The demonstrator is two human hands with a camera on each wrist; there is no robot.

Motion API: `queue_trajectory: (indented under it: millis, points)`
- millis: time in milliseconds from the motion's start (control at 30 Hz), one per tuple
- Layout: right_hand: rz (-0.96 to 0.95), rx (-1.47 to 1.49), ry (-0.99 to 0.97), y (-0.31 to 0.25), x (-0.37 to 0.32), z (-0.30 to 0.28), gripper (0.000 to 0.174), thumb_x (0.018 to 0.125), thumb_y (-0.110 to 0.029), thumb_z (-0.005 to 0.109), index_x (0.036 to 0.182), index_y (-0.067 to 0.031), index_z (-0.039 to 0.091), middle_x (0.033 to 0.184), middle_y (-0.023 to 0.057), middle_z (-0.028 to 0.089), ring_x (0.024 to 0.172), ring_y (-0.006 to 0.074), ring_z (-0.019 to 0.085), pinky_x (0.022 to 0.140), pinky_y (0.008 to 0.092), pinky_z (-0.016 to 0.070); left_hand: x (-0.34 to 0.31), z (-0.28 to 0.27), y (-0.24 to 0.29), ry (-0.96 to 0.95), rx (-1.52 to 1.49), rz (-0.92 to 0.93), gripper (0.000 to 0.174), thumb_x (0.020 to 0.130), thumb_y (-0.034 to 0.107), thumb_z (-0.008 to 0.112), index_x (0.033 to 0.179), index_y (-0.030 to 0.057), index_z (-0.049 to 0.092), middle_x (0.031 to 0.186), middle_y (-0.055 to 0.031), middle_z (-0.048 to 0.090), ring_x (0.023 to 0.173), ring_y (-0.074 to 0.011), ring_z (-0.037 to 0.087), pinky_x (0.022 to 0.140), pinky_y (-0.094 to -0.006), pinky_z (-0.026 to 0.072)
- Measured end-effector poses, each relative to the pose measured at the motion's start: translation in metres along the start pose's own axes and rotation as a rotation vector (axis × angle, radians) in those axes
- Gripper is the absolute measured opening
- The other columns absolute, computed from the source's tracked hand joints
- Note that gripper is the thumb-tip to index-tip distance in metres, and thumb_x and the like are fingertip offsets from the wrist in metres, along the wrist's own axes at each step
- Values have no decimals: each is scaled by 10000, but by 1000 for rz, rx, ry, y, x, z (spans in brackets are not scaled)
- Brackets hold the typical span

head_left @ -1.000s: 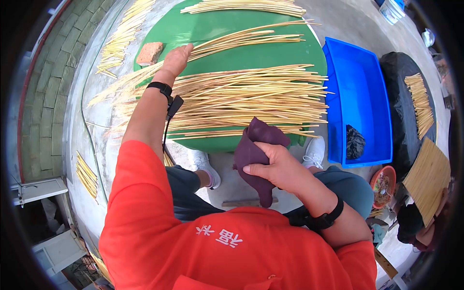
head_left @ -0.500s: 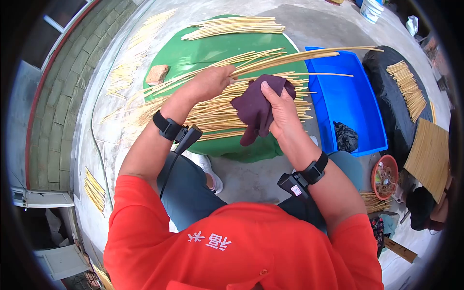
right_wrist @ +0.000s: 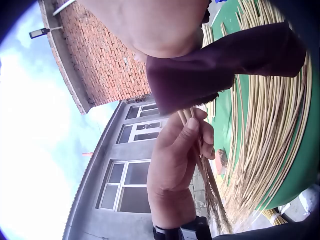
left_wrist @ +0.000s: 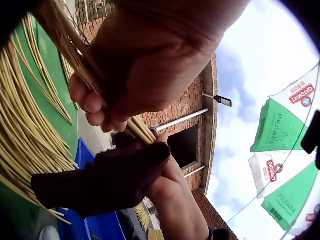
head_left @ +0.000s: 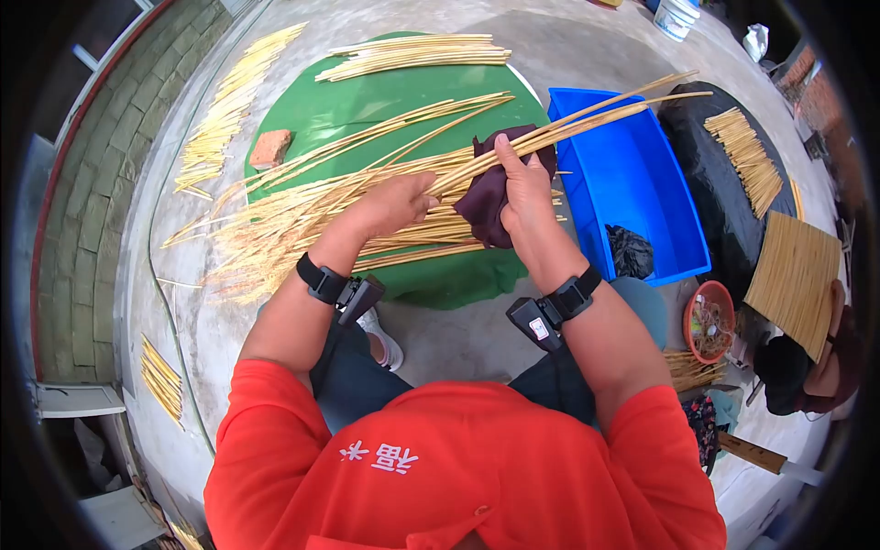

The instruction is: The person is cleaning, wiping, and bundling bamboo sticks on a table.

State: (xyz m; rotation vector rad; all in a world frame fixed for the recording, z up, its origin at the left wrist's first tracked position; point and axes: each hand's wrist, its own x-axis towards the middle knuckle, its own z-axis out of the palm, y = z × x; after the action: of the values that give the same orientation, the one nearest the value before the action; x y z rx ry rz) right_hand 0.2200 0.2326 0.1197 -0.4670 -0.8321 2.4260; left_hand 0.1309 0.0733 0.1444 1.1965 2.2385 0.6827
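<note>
A bundle of long pale bamboo sticks (head_left: 587, 115) is lifted over the round green table (head_left: 357, 101), slanting from lower left to upper right. My left hand (head_left: 399, 203) grips the bundle near its middle, fingers curled round it (left_wrist: 95, 100). My right hand (head_left: 522, 179) holds a dark purple cloth (head_left: 486, 197) wrapped round the same sticks just right of the left hand. In the right wrist view the cloth (right_wrist: 225, 65) hangs from my palm with the left hand (right_wrist: 180, 150) below it. Many more sticks (head_left: 302, 220) lie spread on the table.
A blue plastic tub (head_left: 632, 174) stands right of the table with a dark rag (head_left: 629, 252) inside. A brick (head_left: 273, 147) lies on the table's left. Stick piles lie on the concrete (head_left: 220, 101), on a black sheet (head_left: 747, 156) and as a mat (head_left: 793, 280). A red bowl (head_left: 710, 325) sits near my knee.
The bundle has been raised and swung so its tips point over the blue tub. The right hand brought the cloth onto the sticks; the left hand slid back along the bundle toward me.
</note>
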Motion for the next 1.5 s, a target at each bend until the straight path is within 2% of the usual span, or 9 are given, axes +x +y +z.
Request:
queue_trajectory:
  millis: [67, 167, 333, 433, 467, 567, 667, 1100, 1500]
  points:
    - [32, 5, -4, 4, 0, 0, 361, 800, -61, 628, 1125, -31, 473, 1001, 51, 555, 891, 163, 552, 773, 306, 475, -4, -2, -1, -53, -78, -14, 233, 881, 181, 515, 1017, -7, 490, 670, -23, 471, 594, -98, 413, 535, -255, 374]
    - [-83, -111, -61, 13, 2, -1, 348, 808, -45, 610, 1125, -17, 468, 1014, 54, 553, 904, 170, 553, 794, 310, 472, 8, -3, -38, -36, -249, 19, 256, 879, 170, 519, 1087, 21, 508, 681, 9, 471, 580, -69, 387, 523, -211, 355]
    - [-85, -122, -35, 7, -12, 3, 345, 818, -24, 584, 1142, -32, 467, 1025, 55, 560, 904, 146, 558, 753, 272, 491, 2, -19, -34, 78, -436, -95, 197, 888, 193, 499, 737, 74, 456, 555, 59, 375, 463, -50, 294, 425, -215, 245]
    - [31, -137, -215, 14, -32, 17, 323, 818, -32, 589, 1125, -27, 486, 1008, 46, 565, 874, 122, 555, 740, 258, 488, 1, -15, -19, 76, -554, -168, 187, 890, 193, 487, 754, 66, 478, 565, 45, 389, 483, -55, 320, 442, -210, 270]
    - [57, -186, -241, 22, -33, 18, 309, 816, -36, 594, 1110, -20, 500, 1002, 44, 569, 857, 115, 555, 731, 250, 486, 6, -6, -26, 55, -388, -77, 196, 895, 189, 466, 783, 32, 502, 584, 30, 409, 528, -77, 371, 476, -237, 327]
    - [51, -215, -215, 29, -30, 17, 228, 797, -27, 611, 1018, 0, 563, 934, 39, 594, 791, 102, 560, 691, 231, 476, -1, 20, -9, 277, 86, 162, 241, 890, 214, 443, 853, -16, 503, 671, -172, 531, 645, -347, 517, 604, -416, 408]
    - [7, -212, -117, 14, -15, 15, 133, 759, 5, 631, 890, -8, 612, 812, 29, 616, 703, 94, 562, 622, 224, 467, -8, 6, -14, 159, 222, 88, 272, 880, 257, 464, 867, -14, 483, 746, -242, 523, 715, -424, 500, 628, -463, 392]
    - [-487, 22, 269, -148, 40, -73, 227, 763, 34, 613, 977, -9, 549, 894, 81, 596, 779, 217, 605, 684, 333, 520, -73, -66, -89, 395, 535, 44, 227, 840, 281, 520, 841, 65, 452, 720, -179, 527, 721, -386, 512, 594, -443, 388]
    - [-391, -89, 282, -170, 37, -94, 260, 798, -81, 620, 1042, -57, 534, 919, 93, 590, 821, 240, 601, 710, 378, 531, -81, -77, -104, 511, 556, 86, 180, 839, 215, 526, 828, 51, 452, 764, -155, 538, 766, -369, 509, 617, -436, 395]
